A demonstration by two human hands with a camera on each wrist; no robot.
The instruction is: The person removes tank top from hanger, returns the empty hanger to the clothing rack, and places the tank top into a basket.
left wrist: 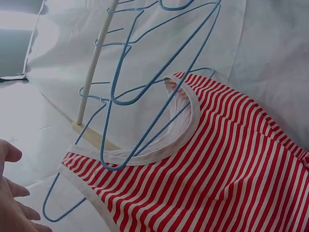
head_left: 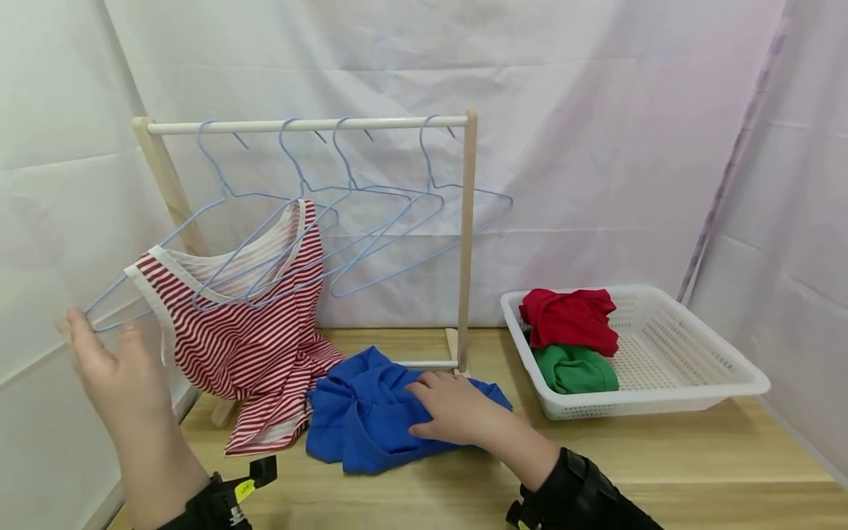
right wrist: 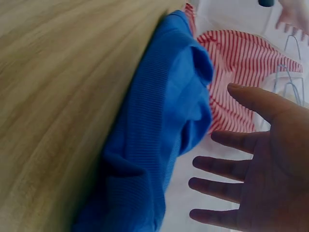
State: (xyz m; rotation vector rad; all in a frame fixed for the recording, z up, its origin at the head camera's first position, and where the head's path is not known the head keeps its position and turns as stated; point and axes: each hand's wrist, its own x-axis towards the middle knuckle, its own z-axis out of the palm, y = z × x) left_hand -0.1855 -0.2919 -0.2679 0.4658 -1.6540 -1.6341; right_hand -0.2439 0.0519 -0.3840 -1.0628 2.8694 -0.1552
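Observation:
A red-and-white striped sleeveless top [head_left: 245,324] hangs on a light blue wire hanger [head_left: 109,291] at the rack's left end. My left hand [head_left: 122,368] is raised beside that hanger's outer corner; the left wrist view shows its fingers [left wrist: 17,188] spread and apart from the wire. Below the rack lies a crumpled blue garment [head_left: 371,419] with ribbed edging [right wrist: 145,111]. Over its right part is my right hand [head_left: 464,412], fingers extended and spread, pinching no cloth. Whether its fingertips touch the cloth I cannot tell.
The rack [head_left: 305,126] has a white rail, wooden posts [head_left: 467,243] and several bare blue hangers [head_left: 430,184]. A white plastic basket [head_left: 702,361] at the right holds a red cloth item [head_left: 570,320] above a green one [head_left: 576,370]. White curtains [head_left: 596,147] enclose the wooden table [head_left: 662,449].

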